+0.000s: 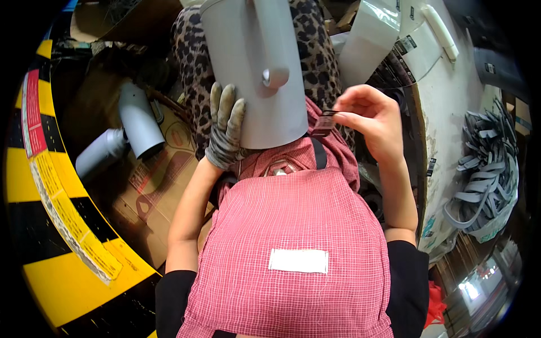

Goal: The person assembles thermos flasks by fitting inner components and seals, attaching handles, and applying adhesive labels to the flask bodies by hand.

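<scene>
A grey plastic jug (225,50) with a long handle (267,45) lies across my lap, its far end cut off by the picture's upper edge. My left hand (226,127), in a grey glove with worn fingertips, holds the jug's left side near the lower rim. To the right of that rim, my bare right hand (369,115) pinches a small dark-edged label (324,124) between thumb and fingertips. The label is apart from the handle, in front of the pink checked apron (293,219). Whether it touches the jug's side is hard to make out.
Two grey cylindrical parts (138,121) lie on cardboard (152,191) at the left, inside a yellow-and-black striped rim (56,281). On the pale table (451,107) at the right are label sheets (417,50), a white roll (439,31) and a bag of grey strips (487,174).
</scene>
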Demonstrator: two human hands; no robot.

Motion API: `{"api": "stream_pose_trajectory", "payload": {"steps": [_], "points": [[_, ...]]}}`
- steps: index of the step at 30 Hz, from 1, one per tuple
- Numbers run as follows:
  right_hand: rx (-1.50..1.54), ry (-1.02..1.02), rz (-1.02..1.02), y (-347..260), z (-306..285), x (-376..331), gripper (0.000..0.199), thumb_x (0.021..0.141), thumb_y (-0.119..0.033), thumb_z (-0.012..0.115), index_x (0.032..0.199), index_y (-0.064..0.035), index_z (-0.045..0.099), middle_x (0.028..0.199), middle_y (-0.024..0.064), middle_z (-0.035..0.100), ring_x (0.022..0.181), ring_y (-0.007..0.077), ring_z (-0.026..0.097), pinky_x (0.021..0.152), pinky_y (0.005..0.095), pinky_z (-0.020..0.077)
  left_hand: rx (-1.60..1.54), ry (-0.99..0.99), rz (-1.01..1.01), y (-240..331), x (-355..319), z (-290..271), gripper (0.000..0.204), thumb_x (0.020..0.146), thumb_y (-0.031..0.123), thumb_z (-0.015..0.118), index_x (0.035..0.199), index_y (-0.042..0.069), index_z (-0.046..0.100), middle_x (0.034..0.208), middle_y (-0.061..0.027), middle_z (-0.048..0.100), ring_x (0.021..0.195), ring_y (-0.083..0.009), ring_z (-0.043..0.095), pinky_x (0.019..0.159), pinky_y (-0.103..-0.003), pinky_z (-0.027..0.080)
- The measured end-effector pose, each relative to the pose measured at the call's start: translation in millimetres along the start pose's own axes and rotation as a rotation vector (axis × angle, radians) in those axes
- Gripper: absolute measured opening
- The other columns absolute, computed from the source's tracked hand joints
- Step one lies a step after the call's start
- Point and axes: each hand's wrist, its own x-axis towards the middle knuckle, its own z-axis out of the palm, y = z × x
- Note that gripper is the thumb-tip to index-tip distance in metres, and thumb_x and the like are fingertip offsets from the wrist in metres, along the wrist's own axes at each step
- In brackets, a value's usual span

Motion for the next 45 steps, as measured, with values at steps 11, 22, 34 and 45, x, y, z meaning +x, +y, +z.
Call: {"api": "stream_pose_trajectory", "payload": {"steps": [11, 22, 34, 45], "points": [[-0.052, -0.182, 0.213, -1.5, 40.5, 46.0, 0.023, 0.079, -0.001, 0.081, 0.099, 0.002, 0.069, 0.09, 0.0068, 0.073, 0.084, 0.0112, 0.07, 0.081, 0.0229, 0.0564, -0.095, -0.02, -0.085, 31.2, 20.5, -22.6, 0.095, 0.082, 0.055, 0.075, 0.154, 0.011, 0.031, 0.157, -0.0211, 0.034, 0.148, -0.0424, 0.027, 0.121, -0.059, 0.018], [-0.164, -0.22, 0.186, -3.5, 47.0, 51.6, 0.023, 0.081, -0.003, 0.079, 0.1, 0.0046, 0.069, 0.089, 0.008, 0.073, 0.084, 0.0112, 0.071, 0.08, 0.0234, 0.0569, -0.185, -0.016, -0.148, 34.6, 16.3, -18.4, 0.058, 0.086, 0.027, 0.076, 0.14, 0.032, 0.054, 0.156, -0.0173, 0.039, 0.149, -0.0389, 0.028, 0.122, -0.055, 0.017], [-0.426, -0.102, -0.045, 9.0, 60.9, 41.5, 0.024, 0.079, -0.003, 0.077, 0.1, 0.0037, 0.068, 0.087, 0.0098, 0.076, 0.079, 0.0142, 0.073, 0.074, 0.0262, 0.0572, 0.055, -0.186, -0.181, 38.0, 13.9, -15.0, 0.047, 0.085, 0.029, 0.071, 0.131, 0.039, 0.066, 0.158, -0.0087, 0.038, 0.15, -0.0392, 0.021, 0.121, -0.061, 0.016], [-0.612, 0.084, -0.184, 13.6, -11.7, 33.4, 0.027, 0.084, -0.009, 0.077, 0.109, -0.0034, 0.069, 0.106, 0.0067, 0.063, 0.08, 0.0135, 0.07, 0.073, 0.0264, 0.0538, 0.165, -0.709, 0.316, 61.7, 39.5, -19.1, 0.043, 0.098, 0.034, 0.05, 0.137, 0.018, 0.061, 0.153, -0.0053, 0.049, 0.146, -0.0301, 0.037, 0.125, -0.052, 0.018]]}}
